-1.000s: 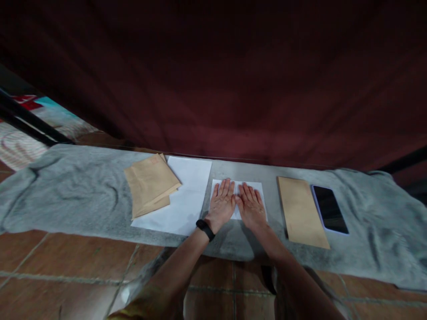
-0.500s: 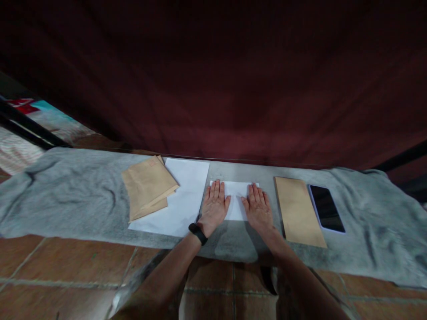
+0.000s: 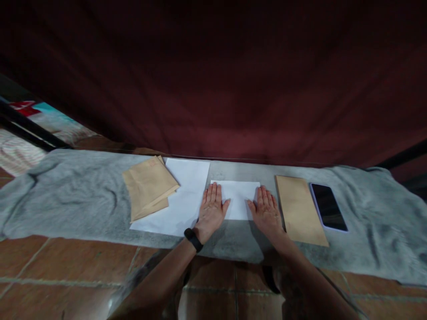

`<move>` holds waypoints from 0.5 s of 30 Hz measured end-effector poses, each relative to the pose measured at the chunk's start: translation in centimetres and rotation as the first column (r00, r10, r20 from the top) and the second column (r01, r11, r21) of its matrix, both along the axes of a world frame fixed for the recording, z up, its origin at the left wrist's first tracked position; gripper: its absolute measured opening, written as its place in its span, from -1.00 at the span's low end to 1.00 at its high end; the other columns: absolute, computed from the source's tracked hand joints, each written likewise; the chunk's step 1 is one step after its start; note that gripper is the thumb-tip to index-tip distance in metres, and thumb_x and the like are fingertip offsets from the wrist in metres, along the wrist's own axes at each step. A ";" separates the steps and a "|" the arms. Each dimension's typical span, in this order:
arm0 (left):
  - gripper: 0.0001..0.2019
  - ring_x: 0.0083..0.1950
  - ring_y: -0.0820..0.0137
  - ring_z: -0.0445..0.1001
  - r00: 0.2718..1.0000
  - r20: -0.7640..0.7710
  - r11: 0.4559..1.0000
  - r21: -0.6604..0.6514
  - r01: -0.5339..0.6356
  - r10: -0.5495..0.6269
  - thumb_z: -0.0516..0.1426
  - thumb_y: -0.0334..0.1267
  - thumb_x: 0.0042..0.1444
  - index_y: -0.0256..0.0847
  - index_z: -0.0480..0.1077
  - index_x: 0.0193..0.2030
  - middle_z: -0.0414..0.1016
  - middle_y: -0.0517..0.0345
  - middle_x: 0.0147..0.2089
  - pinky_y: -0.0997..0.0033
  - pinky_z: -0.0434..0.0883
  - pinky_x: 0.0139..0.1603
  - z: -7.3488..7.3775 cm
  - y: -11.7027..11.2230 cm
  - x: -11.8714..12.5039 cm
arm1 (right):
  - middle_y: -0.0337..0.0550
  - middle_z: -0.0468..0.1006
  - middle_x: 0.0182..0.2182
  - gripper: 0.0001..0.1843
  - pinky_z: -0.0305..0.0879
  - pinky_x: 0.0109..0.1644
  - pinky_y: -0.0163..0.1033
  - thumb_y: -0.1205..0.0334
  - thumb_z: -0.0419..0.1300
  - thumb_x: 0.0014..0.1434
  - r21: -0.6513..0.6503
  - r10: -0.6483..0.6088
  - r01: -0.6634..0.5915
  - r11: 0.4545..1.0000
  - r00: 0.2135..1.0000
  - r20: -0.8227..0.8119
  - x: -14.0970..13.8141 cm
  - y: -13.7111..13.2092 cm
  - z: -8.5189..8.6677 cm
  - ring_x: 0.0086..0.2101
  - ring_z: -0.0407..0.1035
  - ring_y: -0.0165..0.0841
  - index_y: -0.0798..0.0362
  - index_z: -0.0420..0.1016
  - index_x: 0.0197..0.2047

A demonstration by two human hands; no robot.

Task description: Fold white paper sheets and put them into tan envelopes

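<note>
A folded white sheet of paper [image 3: 238, 198] lies flat on the grey cloth in front of me. My left hand [image 3: 212, 209] rests palm down over its left edge, fingers stretched forward and thumb pointing inward. Over its right edge my right hand [image 3: 266, 211] lies flat in the same way. Neither hand holds anything. Left of my left hand are larger white sheets [image 3: 190, 178], partly covered by brown envelopes [image 3: 150, 182]. Beside my right hand lies another brown envelope [image 3: 300, 209].
A phone [image 3: 328, 206] with a dark screen lies right of the single envelope. The grey cloth [image 3: 80, 195] covers a long, narrow surface. Behind it hangs a dark red curtain [image 3: 213, 102]. Brown floor tiles [image 3: 76, 262] show below the near edge.
My hands have slid apart, the left one to the left and the right one to the right, uncovering more of the folded paper between them.
</note>
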State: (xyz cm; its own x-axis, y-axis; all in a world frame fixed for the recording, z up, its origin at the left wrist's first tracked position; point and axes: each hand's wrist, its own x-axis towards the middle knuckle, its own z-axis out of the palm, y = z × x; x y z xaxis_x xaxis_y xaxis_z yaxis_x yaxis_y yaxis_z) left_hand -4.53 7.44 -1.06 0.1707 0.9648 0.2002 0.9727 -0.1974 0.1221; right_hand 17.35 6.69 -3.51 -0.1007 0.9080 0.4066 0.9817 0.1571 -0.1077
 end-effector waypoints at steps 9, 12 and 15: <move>-0.38 0.59 0.16 -0.09 0.984 -0.032 0.983 -0.052 0.174 -0.176 -0.17 0.00 0.46 -0.30 0.00 0.53 -0.03 -0.09 0.57 -0.03 0.02 0.56 1.4 -1.4 1.3 | 0.32 0.17 0.42 -0.27 0.09 0.39 0.16 -0.04 -0.14 0.49 -0.046 -0.013 0.013 0.999 1.000 -0.018 -0.1 -0.2 0.4 0.38 0.11 0.03 0.34 0.03 0.49; -0.38 0.58 0.14 -0.06 0.975 -0.051 0.975 -0.064 0.211 -0.215 -0.14 0.03 0.45 -0.24 0.04 0.52 0.00 -0.06 0.57 -0.08 0.02 0.55 1.3 -1.6 1.5 | 0.24 0.12 0.44 -0.31 0.05 0.43 0.15 0.01 -0.15 0.49 -0.051 0.026 -0.029 0.998 0.999 -0.044 -0.6 -0.3 0.8 0.41 0.05 -0.02 0.30 0.02 0.50; -0.39 0.58 0.15 -0.06 0.973 -0.056 0.974 -0.059 0.220 -0.223 -0.14 0.01 0.46 -0.23 0.03 0.53 0.02 -0.05 0.56 -0.09 0.02 0.55 1.3 -1.6 1.4 | 0.15 0.10 0.46 -0.35 0.04 0.46 0.10 0.06 -0.18 0.50 -0.082 0.115 -0.121 0.989 0.990 -0.075 -1.8 -0.6 1.3 0.43 0.00 -0.11 0.25 0.05 0.50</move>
